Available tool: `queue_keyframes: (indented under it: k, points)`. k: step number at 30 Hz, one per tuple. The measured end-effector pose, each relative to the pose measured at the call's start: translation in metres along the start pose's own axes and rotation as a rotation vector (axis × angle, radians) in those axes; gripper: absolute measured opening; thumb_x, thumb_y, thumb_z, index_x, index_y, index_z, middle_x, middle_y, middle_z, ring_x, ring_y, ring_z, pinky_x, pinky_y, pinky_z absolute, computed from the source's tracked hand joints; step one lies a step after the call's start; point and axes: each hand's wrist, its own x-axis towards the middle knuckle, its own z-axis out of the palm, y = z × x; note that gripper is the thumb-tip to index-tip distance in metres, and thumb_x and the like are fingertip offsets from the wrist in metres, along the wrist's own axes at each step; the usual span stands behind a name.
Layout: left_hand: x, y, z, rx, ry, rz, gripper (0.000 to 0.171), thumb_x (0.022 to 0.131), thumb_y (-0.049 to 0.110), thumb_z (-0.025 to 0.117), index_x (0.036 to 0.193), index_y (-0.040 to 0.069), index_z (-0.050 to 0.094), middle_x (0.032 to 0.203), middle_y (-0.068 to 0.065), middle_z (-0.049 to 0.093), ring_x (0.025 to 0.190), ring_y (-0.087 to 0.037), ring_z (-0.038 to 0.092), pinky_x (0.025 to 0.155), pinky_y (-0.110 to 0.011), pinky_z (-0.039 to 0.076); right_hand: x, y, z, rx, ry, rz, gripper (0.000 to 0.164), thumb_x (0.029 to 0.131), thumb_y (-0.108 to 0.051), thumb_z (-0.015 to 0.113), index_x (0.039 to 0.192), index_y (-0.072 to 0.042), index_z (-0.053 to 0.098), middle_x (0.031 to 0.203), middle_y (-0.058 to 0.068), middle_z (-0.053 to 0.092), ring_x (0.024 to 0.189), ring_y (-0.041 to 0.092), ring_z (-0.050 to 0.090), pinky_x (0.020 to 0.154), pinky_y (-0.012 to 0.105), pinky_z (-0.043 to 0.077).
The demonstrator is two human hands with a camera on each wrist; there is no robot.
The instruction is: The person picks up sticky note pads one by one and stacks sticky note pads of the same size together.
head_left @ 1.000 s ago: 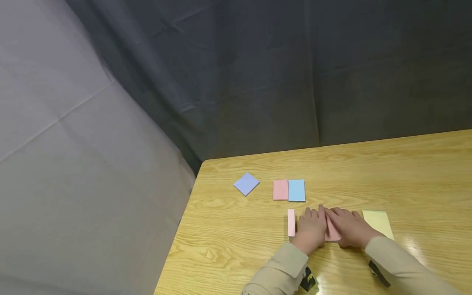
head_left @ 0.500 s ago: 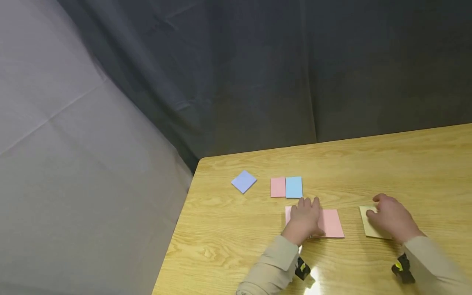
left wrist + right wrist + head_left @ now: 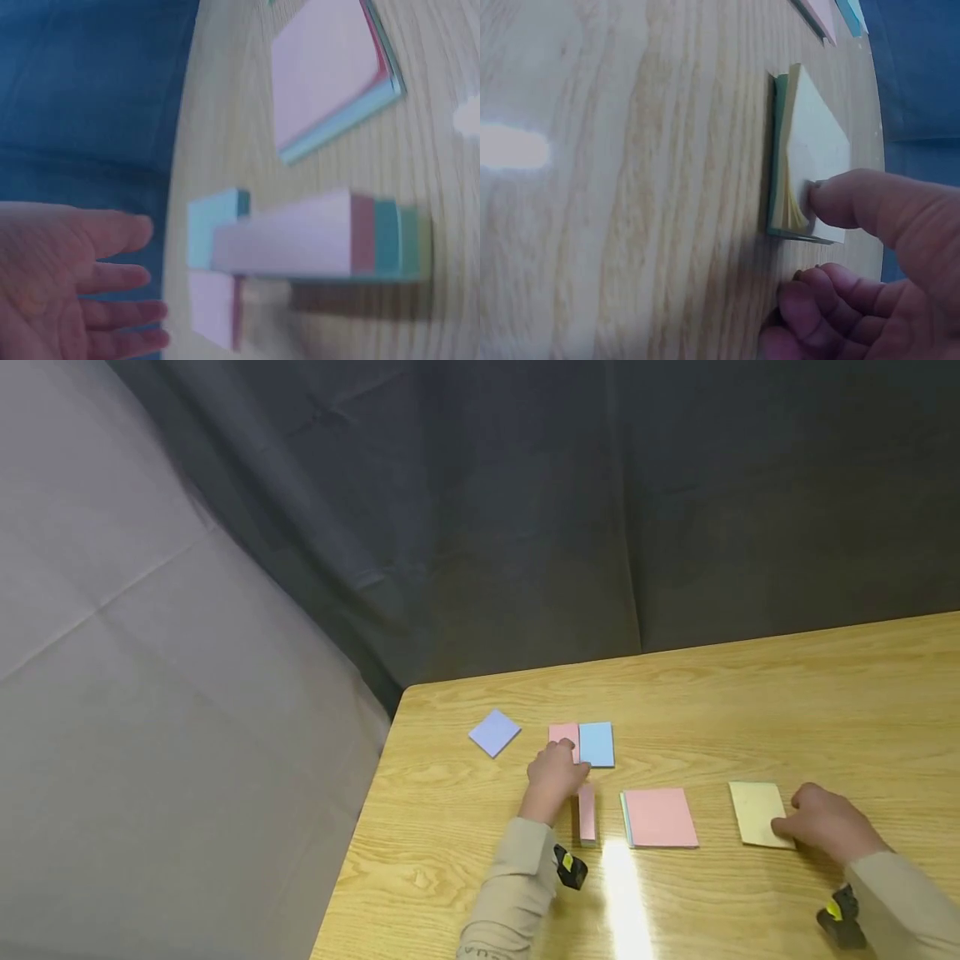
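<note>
My left hand (image 3: 555, 775) reaches over the near part of a small pink sticky note pad (image 3: 562, 732), which touches a blue pad (image 3: 597, 745) on its right. In the left wrist view the fingers (image 3: 120, 311) are extended with nothing between them. On the right, my right hand (image 3: 828, 822) grips the edge of a pale yellow sticky note pad (image 3: 757, 812). Its thumb (image 3: 840, 199) presses on top while the other fingers curl beside the edge. A green layer (image 3: 777, 157) lies beneath the yellow sheets, which bulge apart at one side.
A squared pink-topped stack (image 3: 662, 818) of pads sits between the hands. Left of it stands a narrow pink-topped stack (image 3: 587, 814), with teal and green layers below. A lilac pad (image 3: 495, 732) lies turned diagonally on the wooden table (image 3: 427, 860). Dark cloth (image 3: 487, 527) hangs behind.
Both hands have left the pink-topped stack. The left moved up and left to the small pink pad; the right moved to the yellow pad's right edge, turning that pad slightly.
</note>
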Motion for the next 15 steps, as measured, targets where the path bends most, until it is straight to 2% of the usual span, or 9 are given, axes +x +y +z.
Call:
queue_keyframes:
  k: [6,8,12,15]
  points:
    - [0.019,-0.017,0.013,-0.217,0.136,-0.069,0.023,0.086,0.018,0.059,0.103,0.003,0.064,0.092,-0.01,0.062,0.075,-0.023,0.059,0.059,-0.033,0.047,0.0,0.001,0.003,-0.008,0.019,0.001,0.057,0.076,-0.021,0.062,0.101,0.026,0.041,0.1,0.041,0.048,0.089,0.052,0.049,0.072,0.053,0.042]
    - [0.024,-0.019,0.016,-0.28,0.151,-0.089,0.018,0.086,0.014,0.058,0.096,-0.001,0.063,0.088,-0.012,0.061,0.07,-0.024,0.057,0.057,-0.034,0.046,0.001,0.001,0.004,-0.009,0.02,0.001,0.056,0.076,-0.021,0.062,0.1,0.026,0.042,0.099,0.04,0.048,0.089,0.051,0.05,0.072,0.053,0.042]
    - [0.029,-0.021,0.021,-0.352,0.153,-0.142,0.025,0.084,0.011,0.059,0.099,-0.009,0.056,0.089,-0.019,0.055,0.072,-0.03,0.055,0.061,-0.039,0.047,0.002,0.0,0.008,0.0,0.027,-0.007,0.051,0.076,-0.019,0.061,0.098,0.023,0.043,0.096,0.038,0.05,0.085,0.045,0.052,0.071,0.051,0.042]
    - [0.03,-0.024,0.029,-0.357,0.163,-0.174,0.038,0.083,0.013,0.061,0.107,-0.014,0.049,0.094,-0.024,0.05,0.081,-0.038,0.055,0.068,-0.043,0.048,0.002,0.0,0.012,0.01,0.031,-0.006,0.047,0.076,-0.019,0.061,0.096,0.02,0.044,0.094,0.035,0.051,0.081,0.04,0.052,0.07,0.05,0.042]
